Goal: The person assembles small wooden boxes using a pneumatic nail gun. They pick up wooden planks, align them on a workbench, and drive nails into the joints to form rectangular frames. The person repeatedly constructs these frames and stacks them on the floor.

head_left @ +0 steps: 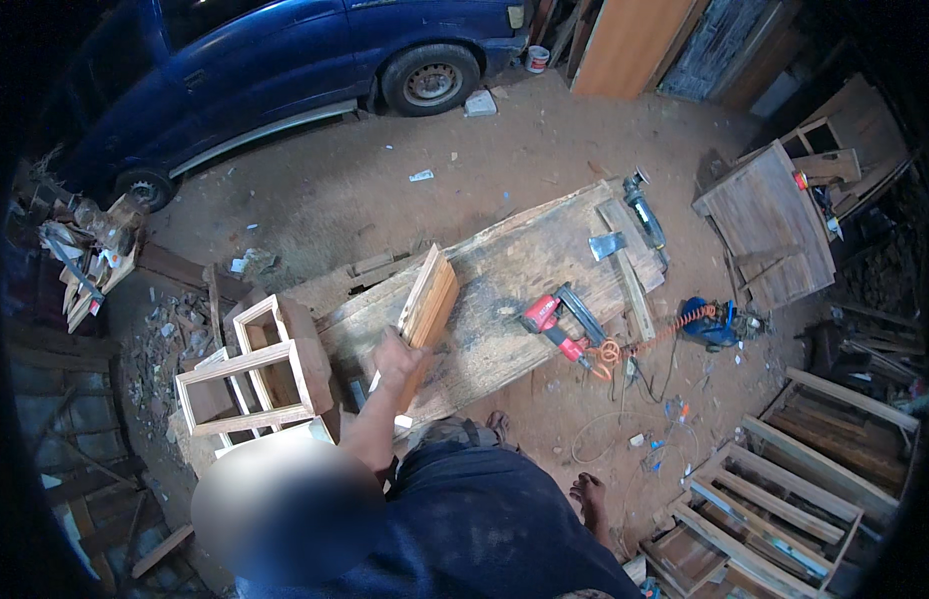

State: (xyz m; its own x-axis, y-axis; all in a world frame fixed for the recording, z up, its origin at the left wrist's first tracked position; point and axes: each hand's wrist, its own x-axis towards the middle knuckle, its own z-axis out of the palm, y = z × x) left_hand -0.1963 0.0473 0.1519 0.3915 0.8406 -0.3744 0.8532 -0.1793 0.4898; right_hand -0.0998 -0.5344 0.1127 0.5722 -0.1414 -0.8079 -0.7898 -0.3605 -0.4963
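Note:
My left hand (396,359) is closed round the near end of a few wooden boards (431,299), which stand on edge together on the worn wooden workbench (484,285). Low at my right side hangs my right hand (589,493), its fingers loosely apart and nothing seen in them. A red and black nail gun (550,317) lies on the bench to the right of the boards. Farther right are a hatchet (606,246) and an angle grinder (644,215). Open box-like wooden frames (247,386) are stacked at the bench's left end.
An orange coiled hose (674,325) runs from the nail gun toward a blue machine (708,317) on the floor. At the right stand a wooden cabinet (769,225) and, nearer, slatted wooden frames (774,509). A blue vehicle (275,85) is parked beyond the bench.

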